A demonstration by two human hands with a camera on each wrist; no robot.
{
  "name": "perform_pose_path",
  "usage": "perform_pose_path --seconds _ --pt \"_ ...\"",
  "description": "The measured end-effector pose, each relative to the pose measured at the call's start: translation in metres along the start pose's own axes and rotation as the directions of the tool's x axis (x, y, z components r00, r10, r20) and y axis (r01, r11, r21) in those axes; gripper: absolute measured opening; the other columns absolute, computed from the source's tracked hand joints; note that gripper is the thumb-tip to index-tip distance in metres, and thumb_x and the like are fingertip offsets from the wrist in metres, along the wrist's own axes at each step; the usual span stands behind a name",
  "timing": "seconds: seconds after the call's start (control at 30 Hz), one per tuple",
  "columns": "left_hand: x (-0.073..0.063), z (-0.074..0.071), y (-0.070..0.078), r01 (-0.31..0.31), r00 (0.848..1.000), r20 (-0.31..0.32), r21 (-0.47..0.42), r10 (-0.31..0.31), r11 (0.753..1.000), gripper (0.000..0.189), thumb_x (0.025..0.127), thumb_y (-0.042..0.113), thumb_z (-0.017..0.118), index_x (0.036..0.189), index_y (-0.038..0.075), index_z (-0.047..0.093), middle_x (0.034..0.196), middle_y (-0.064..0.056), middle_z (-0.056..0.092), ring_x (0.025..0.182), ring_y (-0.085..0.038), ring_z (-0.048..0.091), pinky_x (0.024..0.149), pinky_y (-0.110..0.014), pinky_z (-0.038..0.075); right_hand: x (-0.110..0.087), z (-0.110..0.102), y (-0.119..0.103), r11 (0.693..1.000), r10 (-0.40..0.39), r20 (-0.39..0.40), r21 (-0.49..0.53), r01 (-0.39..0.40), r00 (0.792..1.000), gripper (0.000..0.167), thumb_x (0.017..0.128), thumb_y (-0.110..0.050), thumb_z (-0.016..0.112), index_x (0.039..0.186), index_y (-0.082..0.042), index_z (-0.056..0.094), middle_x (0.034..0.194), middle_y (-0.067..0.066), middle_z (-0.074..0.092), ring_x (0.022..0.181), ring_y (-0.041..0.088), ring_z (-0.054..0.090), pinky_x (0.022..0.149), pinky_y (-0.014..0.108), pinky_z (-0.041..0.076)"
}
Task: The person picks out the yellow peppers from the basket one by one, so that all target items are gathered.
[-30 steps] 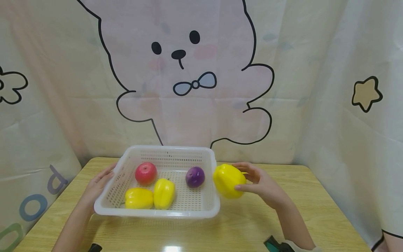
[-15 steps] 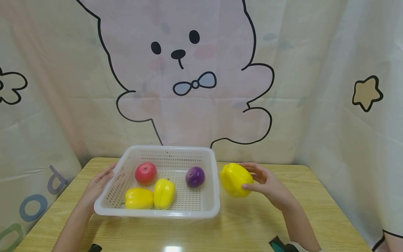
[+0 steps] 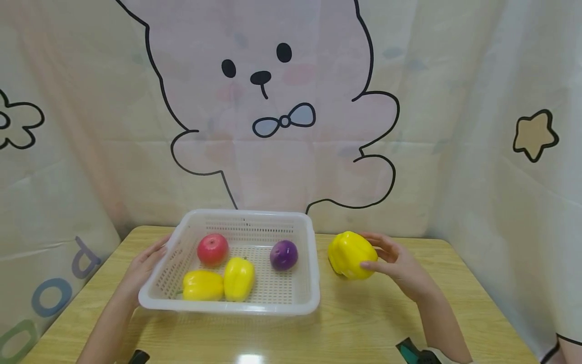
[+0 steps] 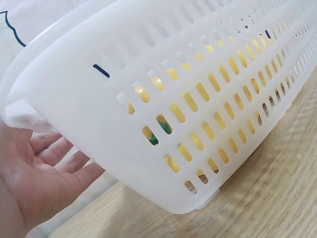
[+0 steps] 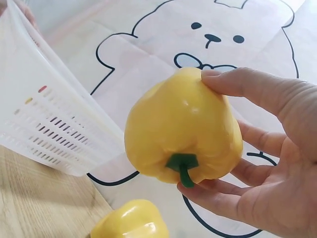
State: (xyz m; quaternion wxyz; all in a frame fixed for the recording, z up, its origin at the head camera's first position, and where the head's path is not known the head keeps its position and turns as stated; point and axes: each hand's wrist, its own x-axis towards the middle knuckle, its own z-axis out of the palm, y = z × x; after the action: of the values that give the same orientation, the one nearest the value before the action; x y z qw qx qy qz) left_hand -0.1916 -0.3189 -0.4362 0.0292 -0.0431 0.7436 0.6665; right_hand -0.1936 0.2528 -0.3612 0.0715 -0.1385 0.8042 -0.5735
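My right hand [image 3: 402, 268] grips a yellow bell pepper [image 3: 349, 253] between thumb and fingers, right of the basket; its green stem shows in the right wrist view. Below it there, a second yellow pepper [image 5: 131, 220] is partly visible. A white plastic basket [image 3: 227, 306] stands on the table, holding two yellow bell peppers [image 3: 239, 279], a round red fruit like an apple [image 3: 212, 249] and a small round purple one [image 3: 284, 255]. Against the basket's left side rests my left hand [image 4: 44, 173], fingers under the rim and loosely bent.
The wooden table [image 3: 282, 336] extends in front of the basket and to its right. A cloth curtain [image 3: 436, 126] printed with a bear hangs close behind the table and along both sides.
My right hand has carried the yellow bell pepper rightward, away from the basket's right rim, and turned it somewhat. My left hand and the basket have stayed in place.
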Motion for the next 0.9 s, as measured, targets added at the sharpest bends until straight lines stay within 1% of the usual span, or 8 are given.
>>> perform_pose_path --seconds 0.1,0.3,0.43,0.53,0.63,0.67,0.77,0.9 --pt "0.0 0.0 0.001 -0.001 1.0 0.007 -0.015 0.001 1.0 0.066 0.113 0.045 0.044 0.17 0.02 0.021 0.111 0.036 0.062 0.101 0.003 0.067 0.084 -0.027 0.06 0.0 -0.003 0.002 1.0 -0.005 -0.015 -0.007 0.005 1.0 0.063 0.097 -0.016 0.076 0.153 -0.004 0.049 0.155 0.021 0.048 0.131 0.034 0.056 0.102 0.04 0.049" --pt "0.0 0.0 0.001 -0.001 1.0 0.006 -0.04 0.002 0.999 0.063 0.113 0.043 0.045 0.169 0.023 0.024 0.11 0.033 0.065 0.099 0.0 0.069 0.083 -0.026 0.06 -0.001 -0.009 0.003 1.0 -0.01 -0.024 -0.002 0.01 1.0 0.064 0.098 -0.015 0.075 0.154 -0.003 0.047 0.153 0.021 0.048 0.123 0.017 0.061 0.097 0.029 0.053" --pt "0.002 0.0 0.0 -0.01 1.0 0.004 -0.031 0.01 0.999 0.06 0.114 0.041 0.045 0.169 0.025 0.028 0.109 0.034 0.065 0.099 0.002 0.068 0.084 -0.025 0.059 -0.002 -0.014 0.003 1.0 0.0 -0.042 -0.012 0.0 0.999 0.065 0.1 -0.015 0.074 0.157 -0.004 0.045 0.155 0.021 0.047 0.123 0.015 0.059 0.096 0.026 0.052" --pt "0.003 -0.001 0.0 -0.02 1.0 0.003 -0.023 0.02 1.0 0.058 0.114 0.04 0.046 0.168 0.026 0.03 0.109 0.034 0.064 0.099 0.002 0.068 0.084 -0.024 0.059 -0.002 -0.018 0.006 1.0 -0.011 -0.051 -0.021 0.009 0.999 0.064 0.101 -0.014 0.073 0.157 -0.003 0.044 0.155 0.021 0.047 0.121 0.013 0.06 0.096 0.026 0.052" --pt "0.002 -0.001 0.0 -0.023 1.0 -0.001 -0.027 0.023 0.999 0.058 0.113 0.041 0.047 0.168 0.027 0.032 0.109 0.034 0.065 0.099 0.002 0.068 0.084 -0.024 0.059 -0.003 -0.023 0.008 0.999 -0.023 -0.068 -0.027 0.022 0.997 0.063 0.101 -0.013 0.072 0.157 -0.003 0.045 0.153 0.018 0.049 0.118 0.008 0.062 0.094 0.024 0.052" --pt "0.002 -0.001 0.001 -0.025 1.0 -0.001 -0.023 0.025 0.999 0.059 0.113 0.041 0.047 0.168 0.025 0.032 0.109 0.033 0.065 0.099 0.002 0.068 0.084 -0.024 0.059 -0.004 -0.025 0.009 0.999 -0.029 -0.075 -0.031 0.027 0.997 0.063 0.101 -0.012 0.072 0.157 -0.003 0.045 0.152 0.017 0.049 0.117 0.007 0.062 0.094 0.024 0.052" --pt "0.0 -0.001 0.002 -0.024 1.0 -0.008 -0.019 0.024 1.0 0.059 0.113 0.042 0.048 0.167 0.025 0.033 0.108 0.033 0.066 0.098 0.001 0.069 0.083 -0.024 0.06 -0.005 -0.03 0.011 0.998 -0.039 -0.093 -0.047 0.035 0.995 0.062 0.102 -0.012 0.071 0.157 -0.003 0.045 0.152 0.016 0.049 0.116 0.005 0.062 0.093 0.024 0.052" --pt "-0.002 0.0 0.005 -0.012 1.0 -0.018 0.003 0.012 1.0 0.061 0.112 0.044 0.048 0.168 0.024 0.032 0.107 0.033 0.065 0.096 0.001 0.069 0.082 -0.025 0.06 -0.006 -0.035 0.014 0.997 -0.04 -0.106 -0.076 0.032 0.994 0.063 0.102 -0.012 0.071 0.157 -0.002 0.044 0.155 0.02 0.046 0.117 0.003 0.059 0.093 0.024 0.052"
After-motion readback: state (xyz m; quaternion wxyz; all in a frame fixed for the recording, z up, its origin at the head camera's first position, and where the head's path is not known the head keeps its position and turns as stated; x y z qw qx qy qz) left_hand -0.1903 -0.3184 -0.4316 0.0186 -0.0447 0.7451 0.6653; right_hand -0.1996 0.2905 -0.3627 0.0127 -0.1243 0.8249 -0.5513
